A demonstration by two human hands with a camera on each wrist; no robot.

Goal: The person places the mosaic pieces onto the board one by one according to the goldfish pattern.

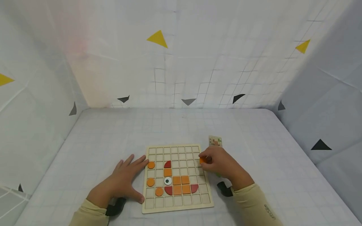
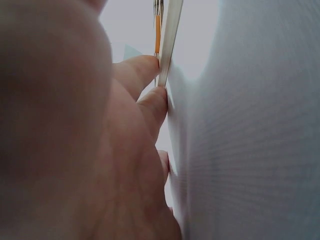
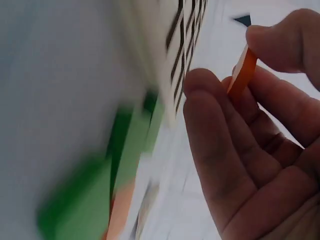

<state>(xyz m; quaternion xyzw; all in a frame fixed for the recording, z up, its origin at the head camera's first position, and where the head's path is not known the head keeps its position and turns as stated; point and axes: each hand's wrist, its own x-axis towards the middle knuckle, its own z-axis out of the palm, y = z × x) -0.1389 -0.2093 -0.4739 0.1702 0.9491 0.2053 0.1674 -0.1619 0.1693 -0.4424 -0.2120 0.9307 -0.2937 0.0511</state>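
A wooden grid board lies flat on the table. My left hand spreads its fingers along the board's left side, thumb and fingertips touching the edge. Over the right edge of the board, my right hand pinches an orange tile between thumb and fingers. In the cells sit orange square tiles, orange round tiles, red quarter-round tiles and a white eye disc. In the left wrist view the hand touches the board's side.
A small pattern card lies behind the right hand. Several green tiles and an orange tile lie beside the board, mostly hidden in the head view. White sheeting surrounds the table on three sides.
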